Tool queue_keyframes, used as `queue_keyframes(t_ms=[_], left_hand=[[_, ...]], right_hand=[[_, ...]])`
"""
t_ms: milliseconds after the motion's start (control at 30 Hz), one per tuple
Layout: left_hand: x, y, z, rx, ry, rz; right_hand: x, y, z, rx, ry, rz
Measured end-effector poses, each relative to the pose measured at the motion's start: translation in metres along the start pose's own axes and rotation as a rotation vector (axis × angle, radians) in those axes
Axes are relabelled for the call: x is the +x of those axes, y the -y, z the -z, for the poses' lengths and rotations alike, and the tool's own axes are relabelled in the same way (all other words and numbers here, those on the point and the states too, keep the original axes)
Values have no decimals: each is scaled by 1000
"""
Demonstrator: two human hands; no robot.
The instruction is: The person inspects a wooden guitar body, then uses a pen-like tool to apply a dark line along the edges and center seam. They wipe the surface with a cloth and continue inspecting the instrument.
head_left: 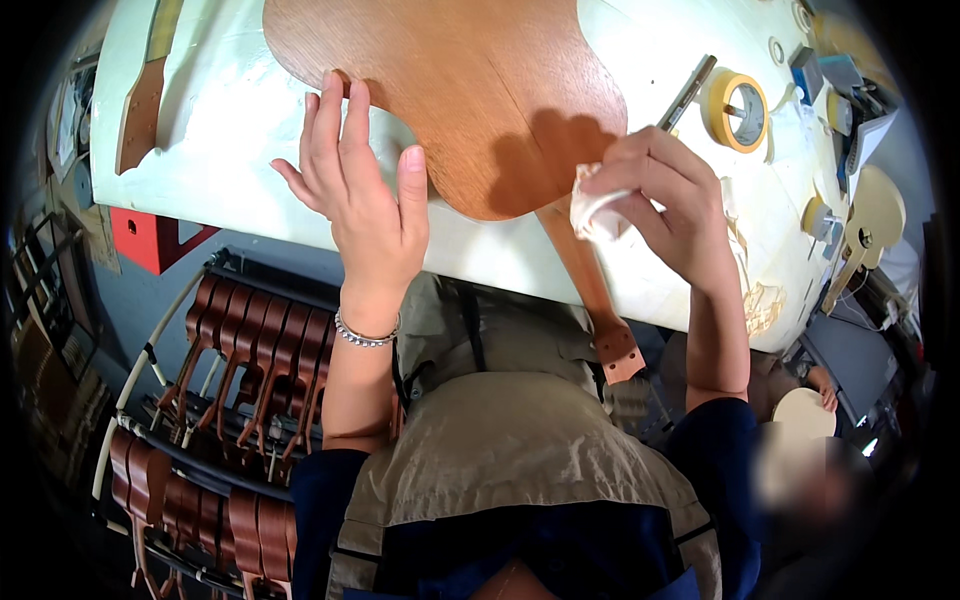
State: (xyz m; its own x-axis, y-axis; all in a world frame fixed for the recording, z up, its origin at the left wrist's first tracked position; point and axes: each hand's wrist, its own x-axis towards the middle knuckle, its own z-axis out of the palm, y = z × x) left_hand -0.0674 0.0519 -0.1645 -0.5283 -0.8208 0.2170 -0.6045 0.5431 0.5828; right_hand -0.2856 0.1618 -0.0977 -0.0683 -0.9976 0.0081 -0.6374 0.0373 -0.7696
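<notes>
A brown wooden guitar-like instrument (470, 90) lies on the pale tabletop, its smooth back facing up. Its neck (580, 255) points toward me, and the headstock (618, 352) reaches past the table's near edge. My left hand (370, 190) has its fingers stretched out, with the fingertips at the left edge of the body. Between the thumb and fingers of my right hand (665, 195) is a crumpled white cloth (597, 208) with brownish stains. That hand hovers over the lower right end of the body, by the neck joint, and casts a shadow on the wood.
Right of the instrument lie a dark marker pen (690, 92) and a yellow tape roll (738, 112). Another wooden neck (142, 115) is at the table's left. Racks of brown instruments (255, 325) stand at lower left. A person at lower right holds a pale instrument body (803, 412).
</notes>
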Motion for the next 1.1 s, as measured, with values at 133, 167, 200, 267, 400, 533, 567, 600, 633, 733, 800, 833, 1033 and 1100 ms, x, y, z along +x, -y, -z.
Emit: queue_keyframes(t_ms=[133,167,200,267,400,533,567,600,633,733,800,833,1033,1100], left_hand=[[1,0,0,11,8,-11],[1,0,0,9,10,-10],[2,0,0,8,11,-8],[1,0,-1,11,7,-4],[2,1,-1,22,9,-14],[2,0,-1,20,3,-2],[2,0,-2,15,-1,-1],[2,0,-2,9,-5,-1],[1,-1,-3,-1,-9,2],[2,1,-4,8,-12,6],[2,1,-3,3,-10,11],[2,1,-3,2,-8,13],[2,2,-2,-2,-2,-2],[1,4,-2,5,-9,4]], right_hand=[[-1,-10,-16,-94,-56,137],[0,-12,-21,-121,-59,181],[2,-13,-26,-155,-58,202],[15,-19,-30,-194,-92,249],[70,-30,-29,-280,-174,350],[118,-16,-20,-83,-301,-43],[119,-13,-22,-83,-315,4],[118,-11,-24,-83,-330,50],[118,-10,-25,-87,-342,96],[104,-25,-41,-233,-368,282],[85,-22,-43,-353,-255,249],[68,-19,-43,-347,-230,272],[-31,2,-34,-206,-15,85],[-43,1,-36,-162,-34,9]])
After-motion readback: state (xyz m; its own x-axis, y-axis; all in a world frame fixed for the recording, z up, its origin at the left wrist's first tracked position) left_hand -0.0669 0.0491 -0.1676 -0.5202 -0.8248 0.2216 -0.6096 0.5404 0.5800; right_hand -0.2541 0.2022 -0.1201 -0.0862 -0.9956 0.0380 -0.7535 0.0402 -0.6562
